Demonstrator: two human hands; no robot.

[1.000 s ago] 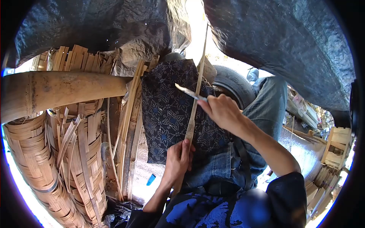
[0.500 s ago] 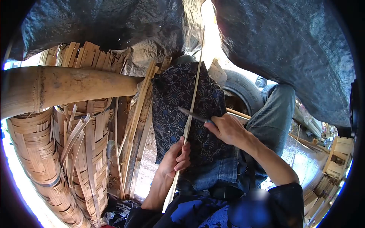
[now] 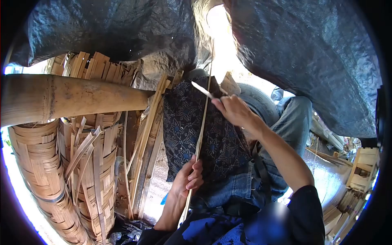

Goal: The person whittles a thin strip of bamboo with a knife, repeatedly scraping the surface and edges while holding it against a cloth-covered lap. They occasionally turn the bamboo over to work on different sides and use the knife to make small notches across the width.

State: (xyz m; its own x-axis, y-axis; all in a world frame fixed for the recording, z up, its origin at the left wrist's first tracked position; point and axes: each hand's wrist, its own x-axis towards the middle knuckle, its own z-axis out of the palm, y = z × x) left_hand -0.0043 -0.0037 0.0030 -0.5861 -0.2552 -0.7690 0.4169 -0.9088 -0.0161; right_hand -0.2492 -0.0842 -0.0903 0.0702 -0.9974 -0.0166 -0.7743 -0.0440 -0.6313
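Note:
My left hand (image 3: 188, 178) is closed around a long, thin bamboo strip (image 3: 203, 122) that runs from my lap up past my knees. In my right hand (image 3: 236, 110) is a knife (image 3: 201, 88), its blade crossing the strip well above my left hand and pointing up to the left. The knife's handle is mostly hidden in my fingers. Beneath the strip, a dark patterned cloth (image 3: 181, 122) covers my thigh.
Left of me stand tall woven bamboo baskets (image 3: 38, 163), with a thick bamboo pole (image 3: 94, 96) across them. Split bamboo pieces (image 3: 149, 139) lean beside the cloth. A tire (image 3: 257, 98) lies beyond my right hand. Dark tarps (image 3: 302, 61) hang overhead.
My right hand has moved the knife up along the bamboo strip, away from my body. The blade now catches bright light. My left hand stays on the strip in nearly the same place.

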